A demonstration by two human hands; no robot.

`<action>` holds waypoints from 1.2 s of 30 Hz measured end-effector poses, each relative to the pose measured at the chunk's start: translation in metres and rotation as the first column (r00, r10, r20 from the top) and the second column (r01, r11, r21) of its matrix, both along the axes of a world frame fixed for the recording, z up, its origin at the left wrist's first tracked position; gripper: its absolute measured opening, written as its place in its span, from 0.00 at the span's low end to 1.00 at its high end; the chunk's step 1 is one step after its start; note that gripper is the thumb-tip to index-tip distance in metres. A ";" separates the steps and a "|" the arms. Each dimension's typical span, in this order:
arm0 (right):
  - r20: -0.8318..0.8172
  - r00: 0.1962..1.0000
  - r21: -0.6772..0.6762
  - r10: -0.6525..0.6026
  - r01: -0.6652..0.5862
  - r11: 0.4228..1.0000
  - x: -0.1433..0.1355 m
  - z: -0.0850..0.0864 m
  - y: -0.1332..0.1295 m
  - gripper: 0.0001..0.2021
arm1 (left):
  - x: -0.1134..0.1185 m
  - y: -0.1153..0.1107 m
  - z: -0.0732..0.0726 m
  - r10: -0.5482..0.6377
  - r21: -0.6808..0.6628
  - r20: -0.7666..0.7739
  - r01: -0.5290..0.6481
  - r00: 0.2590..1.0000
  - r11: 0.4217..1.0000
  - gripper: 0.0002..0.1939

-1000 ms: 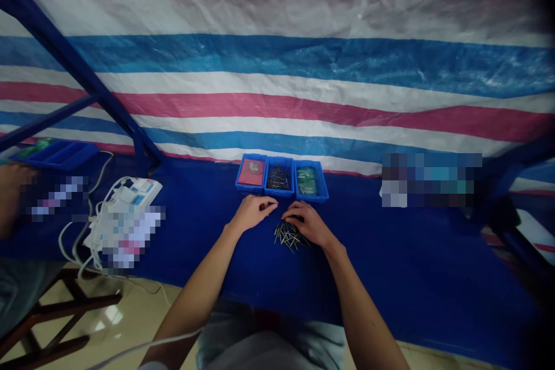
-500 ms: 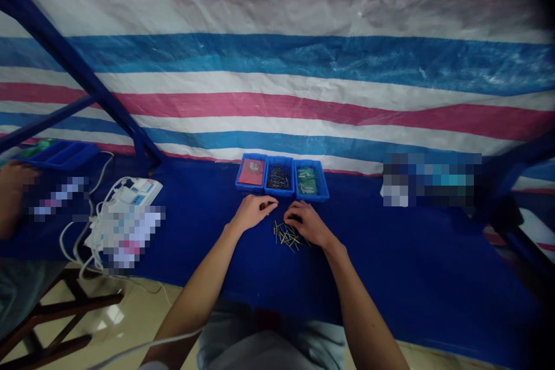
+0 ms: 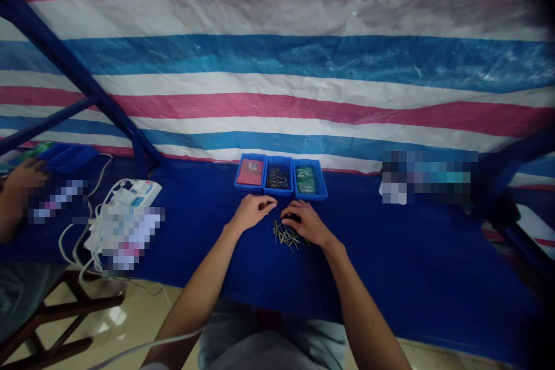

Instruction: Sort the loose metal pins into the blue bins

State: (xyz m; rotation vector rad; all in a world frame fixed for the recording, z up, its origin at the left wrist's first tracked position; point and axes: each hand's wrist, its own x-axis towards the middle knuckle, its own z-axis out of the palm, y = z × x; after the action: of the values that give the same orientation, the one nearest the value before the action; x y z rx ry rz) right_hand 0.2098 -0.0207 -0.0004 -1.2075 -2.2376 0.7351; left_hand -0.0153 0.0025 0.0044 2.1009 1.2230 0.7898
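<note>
My left hand [image 3: 252,212] rests just in front of the blue bins, thumb and fingertips pinched together. Whatever sits in that pinch is too small to make out. Across from it, my right hand [image 3: 304,222] is curled, with thumb and forefinger tips close together; anything between them cannot be made out. Under and beside the right hand lies a loose pile of thin brass-coloured screws or nails [image 3: 287,236], partly covered by it. Behind the hands stand three small blue bins: one with a red packet [image 3: 250,171], one with dark screws or nails [image 3: 278,177], one with green packets and pale plugs [image 3: 306,179].
A white power strip [image 3: 141,192] with tangled white cables lies on the blue table [image 3: 390,266] to the left. Farther left are another person's hand [image 3: 23,185] and a blue divided tray [image 3: 69,157]. A blurred-out bundle [image 3: 429,176] sits back right, before the striped sheet [image 3: 277,84].
My right hand has shifted very slightly left, toward my left hand, which stays nearly still. The other person's hand at far left has moved up and right toward the blue tray.
</note>
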 end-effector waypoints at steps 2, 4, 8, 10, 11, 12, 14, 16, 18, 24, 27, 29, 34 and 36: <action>0.010 1.000 0.001 -0.006 0.006 1.000 -0.001 0.001 -0.001 0.02 | 0.000 0.000 -0.001 -0.001 0.004 0.000 0.001 1.000 1.000 0.13; 0.017 1.000 0.006 -0.008 0.007 1.000 -0.001 0.001 -0.001 0.01 | -0.001 0.000 -0.001 -0.002 0.000 -0.003 0.002 1.000 1.000 0.13; 0.020 1.000 0.003 -0.008 0.008 1.000 -0.002 0.000 -0.001 0.02 | -0.001 0.000 -0.001 -0.004 -0.008 -0.005 0.003 1.000 1.000 0.13; 0.020 1.000 -0.004 -0.018 0.018 1.000 -0.002 -0.001 -0.001 0.02 | -0.001 0.000 -0.001 -0.003 -0.007 -0.003 0.003 1.000 1.000 0.13; 0.018 1.000 -0.006 -0.021 0.021 1.000 -0.002 -0.001 -0.001 0.02 | -0.001 0.000 -0.001 -0.003 -0.005 -0.004 0.003 1.000 1.000 0.13; 0.015 1.000 -0.008 -0.023 0.024 1.000 -0.003 -0.001 -0.001 0.02 | -0.001 0.000 -0.001 -0.004 -0.004 -0.005 0.004 1.000 1.000 0.13; 0.009 0.999 -0.008 -0.031 0.032 0.999 -0.003 -0.002 -0.001 0.03 | -0.001 0.000 -0.001 -0.006 -0.006 -0.006 0.006 1.000 1.000 0.13; 0.006 0.999 -0.007 -0.038 0.038 0.999 -0.003 -0.002 -0.001 0.03 | -0.001 0.000 -0.001 -0.007 -0.011 -0.007 0.007 1.000 1.000 0.14; -0.011 0.999 -0.003 -0.040 0.040 0.999 -0.003 -0.003 -0.001 0.04 | -0.001 0.001 -0.001 -0.007 -0.016 -0.010 0.007 1.000 1.000 0.14; -0.239 0.967 -0.005 -0.090 0.092 0.996 -0.002 -0.006 0.000 0.05 | -0.001 0.000 0.000 -0.009 -0.031 -0.011 0.008 1.000 0.999 0.15; -0.265 0.956 0.024 -0.129 0.140 0.990 -0.003 -0.007 -0.001 0.05 | -0.001 0.000 -0.001 -0.018 -0.016 0.005 0.018 1.000 1.000 0.14; -0.251 0.956 0.049 -0.150 0.167 0.985 -0.004 -0.007 -0.001 0.05 | -0.002 -0.001 -0.002 -0.022 0.017 0.018 0.021 1.000 1.000 0.14; -0.219 0.961 0.068 -0.170 0.189 0.980 -0.005 -0.010 -0.002 0.05 | -0.002 -0.001 -0.006 -0.044 0.093 0.041 0.041 0.998 0.995 0.12; -0.212 0.963 0.070 -0.166 0.185 0.980 -0.005 -0.010 -0.002 0.05 | -0.002 -0.001 -0.007 -0.057 0.111 0.037 0.052 0.998 0.992 0.12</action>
State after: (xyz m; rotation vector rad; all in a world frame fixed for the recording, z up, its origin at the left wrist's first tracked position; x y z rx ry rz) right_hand 0.2048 -0.0231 -0.0107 -1.2098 -1.9462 0.6509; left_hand -0.0175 0.0013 -0.0026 2.1860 1.1195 0.8882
